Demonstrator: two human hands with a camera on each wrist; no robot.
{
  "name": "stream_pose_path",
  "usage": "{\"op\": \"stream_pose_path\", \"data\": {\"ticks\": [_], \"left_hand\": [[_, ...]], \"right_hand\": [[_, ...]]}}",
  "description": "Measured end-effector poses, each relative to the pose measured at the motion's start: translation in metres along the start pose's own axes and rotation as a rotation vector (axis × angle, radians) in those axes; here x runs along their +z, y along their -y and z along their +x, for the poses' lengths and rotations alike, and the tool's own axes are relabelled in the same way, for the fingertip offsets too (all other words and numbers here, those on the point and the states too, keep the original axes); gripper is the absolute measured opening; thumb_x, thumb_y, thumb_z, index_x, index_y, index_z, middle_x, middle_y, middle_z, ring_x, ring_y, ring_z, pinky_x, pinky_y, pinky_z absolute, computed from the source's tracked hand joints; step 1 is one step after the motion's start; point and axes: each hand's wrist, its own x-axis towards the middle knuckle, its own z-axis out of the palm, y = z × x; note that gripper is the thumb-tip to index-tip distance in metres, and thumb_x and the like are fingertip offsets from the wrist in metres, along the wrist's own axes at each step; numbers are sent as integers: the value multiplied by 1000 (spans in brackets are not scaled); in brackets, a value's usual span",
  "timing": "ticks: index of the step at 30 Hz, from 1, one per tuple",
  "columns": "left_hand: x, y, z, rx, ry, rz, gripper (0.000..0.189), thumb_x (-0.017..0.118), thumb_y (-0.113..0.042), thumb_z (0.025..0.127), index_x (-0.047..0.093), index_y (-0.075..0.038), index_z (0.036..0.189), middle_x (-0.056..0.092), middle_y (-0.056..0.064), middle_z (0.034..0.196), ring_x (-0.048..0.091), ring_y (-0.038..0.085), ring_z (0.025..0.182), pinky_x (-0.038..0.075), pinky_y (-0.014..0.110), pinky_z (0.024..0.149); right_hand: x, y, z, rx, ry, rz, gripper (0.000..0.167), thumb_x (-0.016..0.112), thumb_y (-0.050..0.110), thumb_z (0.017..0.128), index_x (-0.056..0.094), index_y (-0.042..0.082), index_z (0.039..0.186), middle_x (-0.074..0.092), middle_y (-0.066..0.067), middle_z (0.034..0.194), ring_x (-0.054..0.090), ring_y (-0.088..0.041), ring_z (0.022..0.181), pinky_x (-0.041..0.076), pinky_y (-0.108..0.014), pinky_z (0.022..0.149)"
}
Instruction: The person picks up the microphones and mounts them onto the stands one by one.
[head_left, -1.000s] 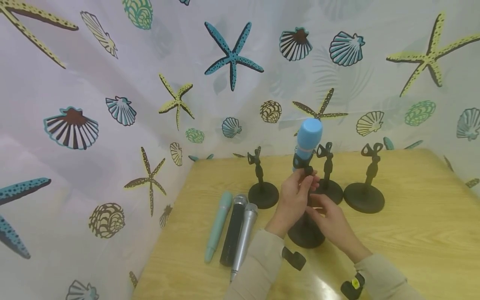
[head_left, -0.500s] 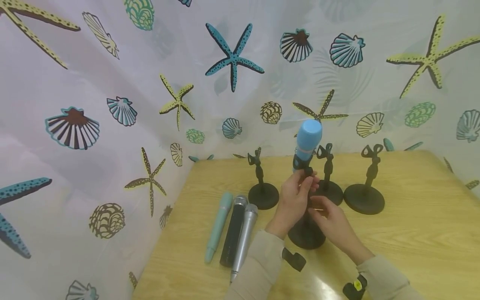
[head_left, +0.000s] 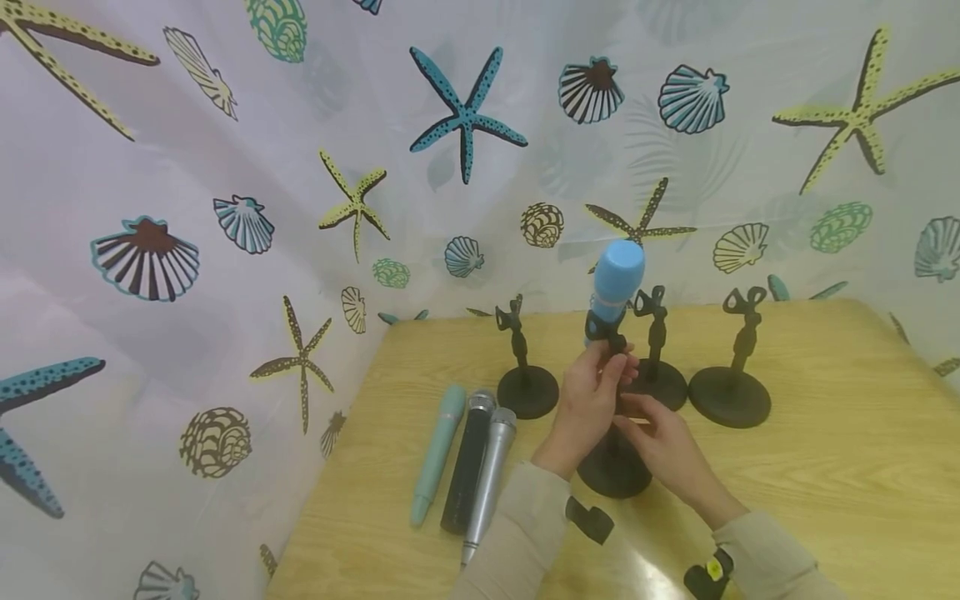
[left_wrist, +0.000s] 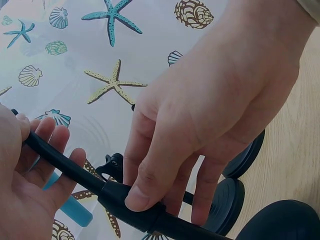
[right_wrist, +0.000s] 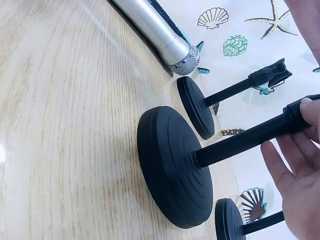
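Observation:
A light blue microphone (head_left: 618,273) sits tilted in the clip at the top of a black desktop microphone stand (head_left: 613,471). My left hand (head_left: 583,407) holds the upper pole of this stand just below the clip. Lower down, my right hand (head_left: 666,443) grips the thicker collar (left_wrist: 125,202) on the pole between thumb and fingers, as the left wrist view shows. The round base (right_wrist: 172,167) rests on the wooden table in the right wrist view. Part of the blue handle (left_wrist: 75,211) shows behind the pole.
Three more black stands, a left one (head_left: 527,390), a middle one (head_left: 657,383) and a right one (head_left: 729,396), stand behind with bare clips. Left of my arms lie a mint-green microphone (head_left: 437,458), a black one (head_left: 467,471) and a silver one (head_left: 489,475). A patterned curtain (head_left: 480,208) borders the table.

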Motion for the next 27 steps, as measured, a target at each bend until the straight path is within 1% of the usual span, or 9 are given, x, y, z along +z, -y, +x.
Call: {"op": "stream_pose_path", "data": {"ticks": [2, 4, 9, 11, 15, 18, 23, 25, 27], "left_hand": [[0, 0, 0, -1, 3, -1, 30, 49, -26, 105, 61, -1, 116, 71, 13, 102, 68, 8, 89, 57, 17, 82], [0, -1, 0, -1, 5, -2, 29, 49, -25, 104, 61, -1, 116, 71, 13, 102, 68, 7, 89, 57, 17, 82], [1, -2, -1, -7, 4, -16, 28, 51, -23, 104, 61, 0, 116, 70, 13, 101, 66, 6, 89, 56, 17, 83], [1, -1, -1, -12, 8, -7, 27, 51, -23, 104, 61, -1, 117, 70, 13, 103, 67, 6, 92, 56, 17, 84], [0, 3, -5, -48, 30, 65, 27, 54, -26, 103, 60, -6, 121, 70, 8, 110, 66, 8, 104, 54, 19, 90], [0, 11, -12, -87, 54, 147, 25, 57, -24, 101, 61, -9, 122, 69, 4, 114, 63, 8, 109, 53, 18, 91], [2, 28, -23, -96, 70, 291, 22, 66, -20, 96, 64, -8, 115, 67, 3, 106, 61, 8, 99, 53, 15, 82], [2, 33, -27, -106, 65, 321, 20, 68, -21, 94, 65, -9, 110, 65, 3, 101, 61, 9, 94, 53, 14, 79], [2, 35, -30, -127, 60, 329, 19, 70, -23, 93, 65, -9, 106, 63, 2, 99, 60, 8, 90, 53, 13, 76]], "right_hand": [[0, -1, 1, 3, 0, -16, 30, 63, 11, 97, 60, 1, 125, 67, -15, 122, 65, -32, 111, 59, -39, 88], [-1, -1, 2, 11, 3, -22, 30, 63, 12, 97, 60, 1, 125, 68, -16, 121, 66, -33, 111, 59, -42, 88], [-2, 1, 2, 21, 16, -29, 31, 64, 13, 97, 60, -1, 123, 68, -19, 117, 66, -34, 109, 58, -45, 88], [-3, 2, 2, 11, 15, -35, 30, 64, 12, 96, 61, -1, 122, 69, -18, 116, 67, -35, 107, 58, -45, 87], [-3, 2, 3, -21, 17, -51, 28, 64, 9, 96, 61, -1, 122, 69, -17, 115, 67, -34, 106, 59, -43, 86], [-3, 2, 3, -24, 25, -69, 28, 63, 8, 96, 61, -1, 123, 70, -17, 115, 67, -34, 106, 59, -42, 86], [-2, 1, 2, 18, 26, -83, 28, 61, 11, 97, 60, -1, 123, 70, -20, 114, 68, -37, 106, 59, -47, 86], [0, -2, -2, 28, 28, -96, 26, 61, 10, 98, 62, -2, 121, 70, -21, 112, 68, -38, 105, 59, -47, 85], [3, -9, -9, 14, 47, -124, 24, 62, 8, 96, 63, -1, 118, 71, -19, 112, 68, -37, 105, 59, -45, 84]]}}
